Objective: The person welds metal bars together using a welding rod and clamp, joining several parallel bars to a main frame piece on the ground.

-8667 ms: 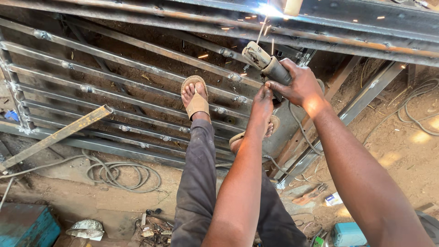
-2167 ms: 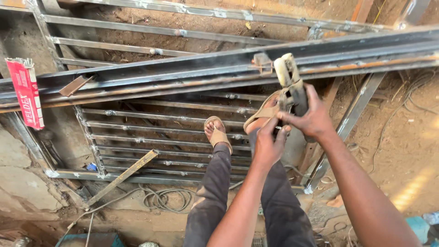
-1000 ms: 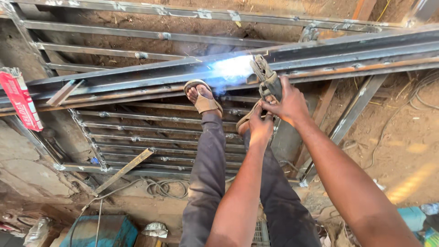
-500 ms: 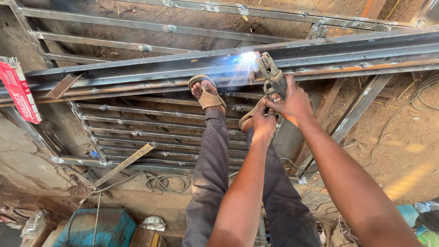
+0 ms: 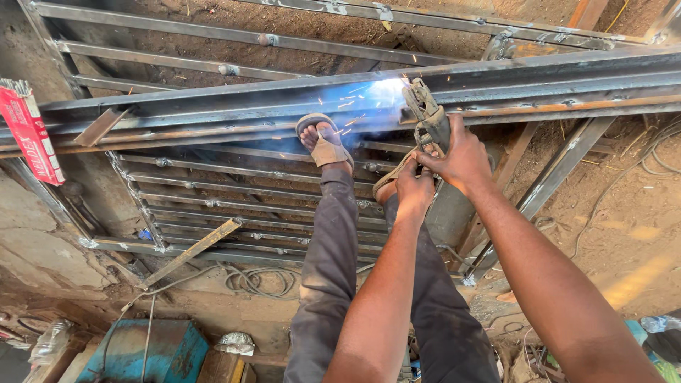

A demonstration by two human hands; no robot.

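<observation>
My right hand (image 5: 462,157) grips a worn welding electrode holder (image 5: 426,113) whose tip meets a long steel beam (image 5: 213,106), where a bright blue-white arc (image 5: 386,91) throws sparks. My left hand (image 5: 415,190) wraps under the right wrist and steadies it. My sandalled left foot (image 5: 323,142) rests against the beam just left of the arc. My other foot sits behind the hands, mostly hidden.
A welded steel grille frame (image 5: 213,206) lies below the beam on dirt ground. A red electrode box (image 5: 28,131) stands at the left edge. Coiled cable (image 5: 259,280), a loose flat bar (image 5: 191,250) and a blue machine (image 5: 145,351) lie nearer me.
Over the last seconds the electrode holder came down to the beam and an arc struck. In the last half second the arc has stayed lit at much the same spot on the beam.
</observation>
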